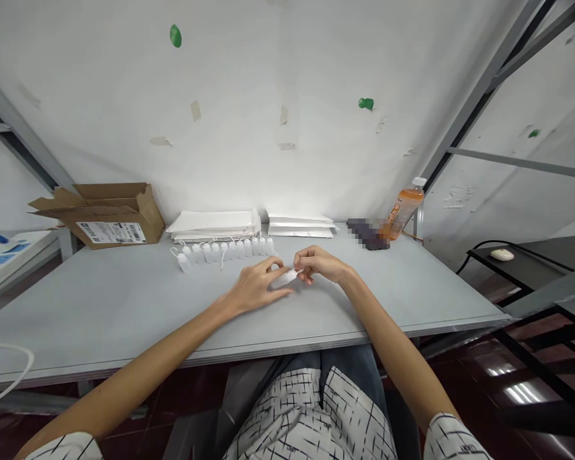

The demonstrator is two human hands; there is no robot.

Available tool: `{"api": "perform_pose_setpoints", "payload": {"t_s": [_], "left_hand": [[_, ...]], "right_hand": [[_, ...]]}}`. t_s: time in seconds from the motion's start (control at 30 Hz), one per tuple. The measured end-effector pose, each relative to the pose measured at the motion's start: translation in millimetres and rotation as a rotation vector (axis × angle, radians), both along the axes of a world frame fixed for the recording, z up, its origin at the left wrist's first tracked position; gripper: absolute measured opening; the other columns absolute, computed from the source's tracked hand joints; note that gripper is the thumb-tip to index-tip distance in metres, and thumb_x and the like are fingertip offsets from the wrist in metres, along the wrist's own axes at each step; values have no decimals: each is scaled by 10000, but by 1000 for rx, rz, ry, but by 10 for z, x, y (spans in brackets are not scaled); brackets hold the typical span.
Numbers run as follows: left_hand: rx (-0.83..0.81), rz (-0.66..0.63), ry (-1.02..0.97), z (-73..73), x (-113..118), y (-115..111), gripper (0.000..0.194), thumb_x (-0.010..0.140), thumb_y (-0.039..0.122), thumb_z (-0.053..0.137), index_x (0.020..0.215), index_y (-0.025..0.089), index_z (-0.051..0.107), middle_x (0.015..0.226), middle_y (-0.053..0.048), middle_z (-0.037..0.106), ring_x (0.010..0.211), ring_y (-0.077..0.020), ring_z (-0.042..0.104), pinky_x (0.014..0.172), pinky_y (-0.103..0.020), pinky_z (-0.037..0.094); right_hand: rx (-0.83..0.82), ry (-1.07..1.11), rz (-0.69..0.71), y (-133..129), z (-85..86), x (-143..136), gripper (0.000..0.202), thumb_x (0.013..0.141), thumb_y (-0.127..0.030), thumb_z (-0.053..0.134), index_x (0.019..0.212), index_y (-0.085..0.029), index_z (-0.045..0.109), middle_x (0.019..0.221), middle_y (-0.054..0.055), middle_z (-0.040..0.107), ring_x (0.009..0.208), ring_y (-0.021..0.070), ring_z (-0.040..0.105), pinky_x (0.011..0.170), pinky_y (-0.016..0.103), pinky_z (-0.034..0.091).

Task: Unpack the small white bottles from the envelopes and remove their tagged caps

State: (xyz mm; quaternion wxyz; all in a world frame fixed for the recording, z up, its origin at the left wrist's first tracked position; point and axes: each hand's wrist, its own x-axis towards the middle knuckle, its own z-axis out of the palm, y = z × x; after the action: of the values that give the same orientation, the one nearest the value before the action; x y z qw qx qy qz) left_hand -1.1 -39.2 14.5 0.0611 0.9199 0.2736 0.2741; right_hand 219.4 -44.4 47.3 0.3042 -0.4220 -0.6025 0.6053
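Note:
A small white plastic bottle (285,278) lies on its side between my hands, low over the grey table. My left hand (255,286) grips its body between thumb and fingers. At the bottle's narrow end, my right hand (320,263) is closed in a pinch; the fingers cover what they hold, perhaps a cap or a cord. To the left, behind my left hand, stands a row of several similar white bottles (224,251), some with thin white loops at their necks.
Two stacks of white packets, a left stack (214,223) and a right stack (301,225), lie against the wall. An open cardboard box (109,220) sits at the back left. At the back right, an orange drink bottle (403,209) leans beside a dark, pixelated item (368,234).

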Motion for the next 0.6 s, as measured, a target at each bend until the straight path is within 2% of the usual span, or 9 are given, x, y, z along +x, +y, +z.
{"api": "perform_pose_setpoints", "payload": {"t_s": [0.13, 0.27, 0.33, 0.4, 0.5, 0.6], "left_hand": [[-274, 6, -121, -58, -44, 56, 304, 865, 488, 600, 979, 241, 737, 1058, -48, 669, 832, -192, 624, 742, -312, 472], [-510, -46, -223, -83, -59, 166, 341, 809, 542, 647, 872, 218, 733, 993, -43, 683, 880, -215, 622, 800, -329, 475], [-558, -47, -248, -84, -63, 205, 354, 790, 558, 659, 814, 210, 721, 970, -41, 680, 881, -219, 622, 806, -332, 472], [-578, -37, -254, -85, -66, 225, 359, 780, 564, 666, 797, 209, 713, 966, -37, 674, 881, -218, 621, 803, -330, 469], [-593, -35, -242, -85, -69, 230, 381, 775, 583, 659, 819, 208, 711, 978, -39, 667, 883, -218, 616, 796, -329, 468], [-584, -51, -227, -86, -69, 228, 384, 785, 586, 645, 812, 208, 713, 970, -42, 662, 894, -221, 610, 803, -332, 466]], "right_hand": [[-26, 5, 11, 8, -8, -210, 142, 718, -262, 660, 643, -153, 606, 515, 4, 598, 447, 118, 576, 418, 210, 402], [39, 2, -83, 14, -35, -253, 310, 763, -440, 701, 685, -154, 609, 618, 21, 627, 460, 102, 568, 405, 210, 406], [99, -8, -154, 8, -43, -228, 374, 790, -529, 667, 751, -159, 628, 688, 30, 641, 461, 92, 560, 392, 207, 402], [168, -3, -202, -4, -45, -196, 382, 802, -546, 650, 863, -169, 653, 797, 48, 663, 500, 93, 576, 397, 205, 419], [258, 2, -181, -26, -38, -167, 362, 793, -485, 682, 990, -181, 675, 1023, 90, 667, 645, 125, 627, 435, 213, 470], [317, -16, -136, -50, -22, -174, 323, 786, -419, 697, 1007, -184, 698, 1087, 95, 659, 711, 144, 633, 451, 220, 482]]}}
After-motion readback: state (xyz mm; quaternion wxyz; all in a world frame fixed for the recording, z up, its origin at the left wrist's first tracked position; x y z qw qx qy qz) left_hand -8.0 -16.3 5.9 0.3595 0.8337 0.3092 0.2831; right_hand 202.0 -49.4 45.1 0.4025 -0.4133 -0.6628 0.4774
